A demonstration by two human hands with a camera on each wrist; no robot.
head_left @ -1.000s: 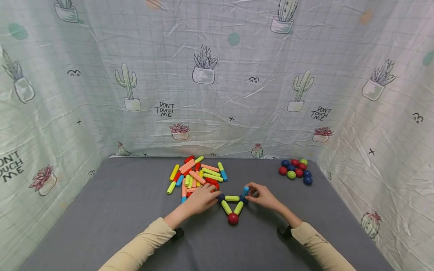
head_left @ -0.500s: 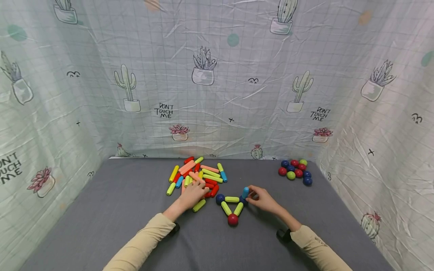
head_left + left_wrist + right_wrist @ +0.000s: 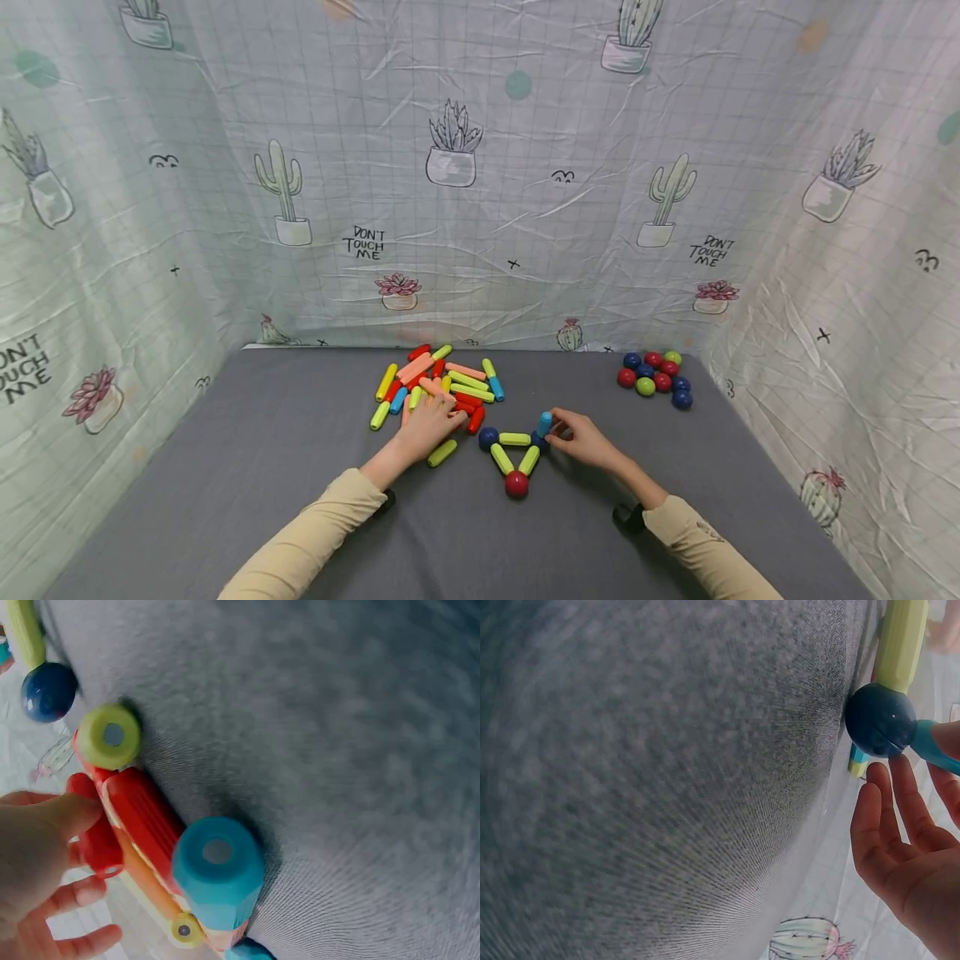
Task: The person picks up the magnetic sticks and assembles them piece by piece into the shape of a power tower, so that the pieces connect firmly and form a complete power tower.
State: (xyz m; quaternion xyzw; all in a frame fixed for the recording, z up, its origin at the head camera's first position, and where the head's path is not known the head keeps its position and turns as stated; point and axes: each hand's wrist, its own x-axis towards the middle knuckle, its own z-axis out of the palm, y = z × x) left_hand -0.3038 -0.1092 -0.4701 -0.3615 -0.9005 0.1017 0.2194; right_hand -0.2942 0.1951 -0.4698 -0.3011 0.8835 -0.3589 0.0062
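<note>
In the left wrist view my left hand pinches a red rod between thumb and fingers, over a pile of coloured rods. A red rod and a blue rod of the pile lie close by. My right hand pinches an upright blue rod, which stands on a dark blue ball. This ball is a corner of a flat triangle with yellow-green rods as sides. Another dark blue ball and a red ball form the other corners.
Several red, blue and green balls sit at the back right of the grey table. A single yellow-green rod lies in front of the pile. Behind the table hangs a printed cloth.
My left hand has moved left from beside the triangle's left blue ball to the rod pile, uncovering a yellow-green rod in front. My right hand keeps its place on the blue rod.
</note>
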